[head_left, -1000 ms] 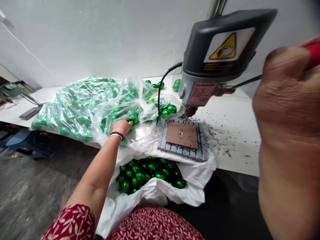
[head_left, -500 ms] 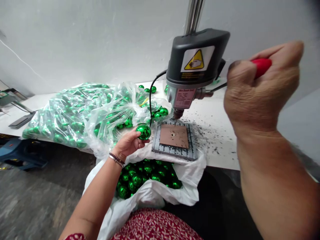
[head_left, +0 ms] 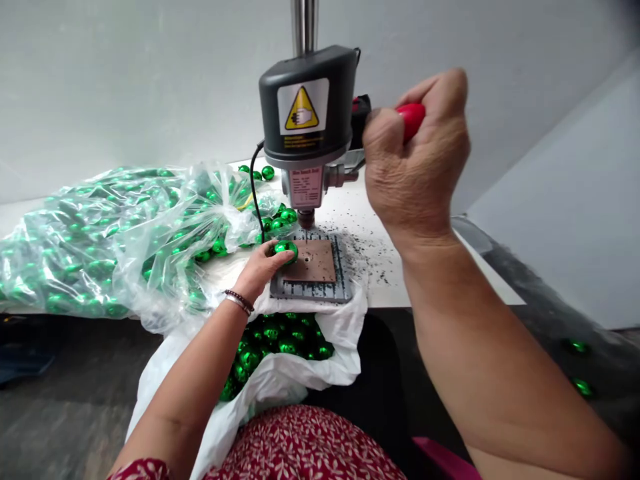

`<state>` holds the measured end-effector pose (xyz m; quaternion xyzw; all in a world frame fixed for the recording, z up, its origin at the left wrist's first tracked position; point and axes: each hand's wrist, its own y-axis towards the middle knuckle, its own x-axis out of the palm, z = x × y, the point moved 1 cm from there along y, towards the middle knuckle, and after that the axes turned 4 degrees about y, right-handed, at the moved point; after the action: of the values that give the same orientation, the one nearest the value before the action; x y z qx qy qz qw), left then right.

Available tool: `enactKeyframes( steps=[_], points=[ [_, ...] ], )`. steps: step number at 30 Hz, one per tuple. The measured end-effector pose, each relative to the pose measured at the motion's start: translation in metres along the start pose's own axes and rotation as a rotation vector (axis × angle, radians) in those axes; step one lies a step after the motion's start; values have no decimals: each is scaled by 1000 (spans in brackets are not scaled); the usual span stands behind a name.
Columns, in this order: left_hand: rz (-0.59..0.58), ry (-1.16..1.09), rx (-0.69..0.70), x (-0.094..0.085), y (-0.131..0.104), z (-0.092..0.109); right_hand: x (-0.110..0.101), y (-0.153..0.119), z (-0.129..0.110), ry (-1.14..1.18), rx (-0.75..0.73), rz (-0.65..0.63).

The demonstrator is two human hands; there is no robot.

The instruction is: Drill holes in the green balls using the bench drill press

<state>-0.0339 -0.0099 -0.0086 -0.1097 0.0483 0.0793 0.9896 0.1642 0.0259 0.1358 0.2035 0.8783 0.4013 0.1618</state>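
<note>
My left hand [head_left: 261, 268] grips a shiny green ball ornament [head_left: 286, 251] at the left edge of a brown pad [head_left: 320, 261]. That pad, with a small hole in it, lies on the grey slotted base [head_left: 327, 293] of a bench drill [head_left: 306, 110]. The thin drill bit points down over the pad, and the ornament is beside it, to the left. My right hand [head_left: 417, 150] is wrapped round the red knob [head_left: 413, 120] of the drill's lever, raised at the right of the drill head.
A large clear plastic bag [head_left: 95, 233] full of green balls covers the table's left side. Several loose balls [head_left: 267, 173] lie behind the drill. An open white bag [head_left: 300, 373] of balls hangs at the front edge. Dark shavings litter the white table [head_left: 385, 267]. Two balls [head_left: 581, 387] are on the floor.
My left hand has brought the green ornament rightward relative to the base, onto the edge of the pad. The view has turned right. My right hand still holds the lever knob.
</note>
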Motion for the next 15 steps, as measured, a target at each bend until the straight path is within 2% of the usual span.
enactKeyframes(
  steps=[4,8,11,15],
  points=[
    [-11,12,36,10,11,-8,-2,5,-12,-108,84,-23],
    [44,86,62,17,17,-11,-1,15,-15,-126,101,-52],
    [46,250,97,20,15,-7,-1,19,-15,-140,115,-72],
    [-28,492,149,19,10,-1,-2,19,-18,-157,124,-88]
  ],
)
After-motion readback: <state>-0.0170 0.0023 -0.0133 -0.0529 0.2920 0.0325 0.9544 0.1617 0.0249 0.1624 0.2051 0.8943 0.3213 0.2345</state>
